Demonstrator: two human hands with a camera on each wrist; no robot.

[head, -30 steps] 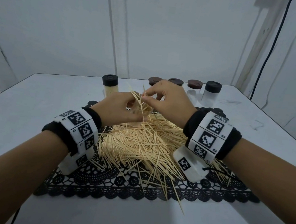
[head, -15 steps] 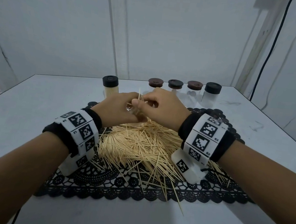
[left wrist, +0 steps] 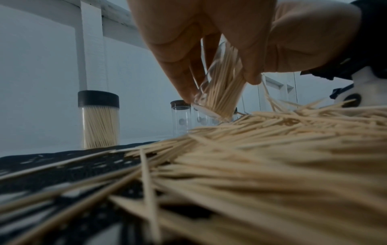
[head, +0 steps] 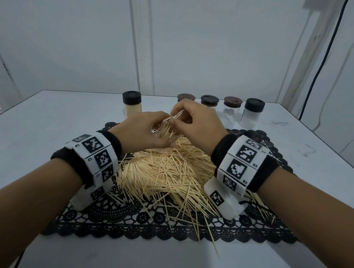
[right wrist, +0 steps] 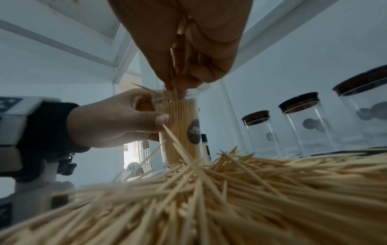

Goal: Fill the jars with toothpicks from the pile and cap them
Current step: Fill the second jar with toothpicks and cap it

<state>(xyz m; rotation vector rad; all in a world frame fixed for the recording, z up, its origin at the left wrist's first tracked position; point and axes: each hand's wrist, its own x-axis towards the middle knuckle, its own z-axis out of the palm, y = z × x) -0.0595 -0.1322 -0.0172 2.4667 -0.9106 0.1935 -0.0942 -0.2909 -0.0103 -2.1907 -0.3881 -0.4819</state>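
Head view: left hand [head: 142, 132] grips the open glass jar [head: 167, 130] above the toothpick pile [head: 166, 173], steadying it; left-wrist view: jar tilted, nearly packed; right-wrist view: right hand [right wrist: 188, 49] pinches toothpicks [right wrist: 178, 92] into its mouth.

Both forearms are bare. Each wrist wears a black fabric band [head: 264, 174] under a white segmented bracelet [head: 241, 162] printed with black square markers, with a white camera block [head: 222, 201] hanging beneath.
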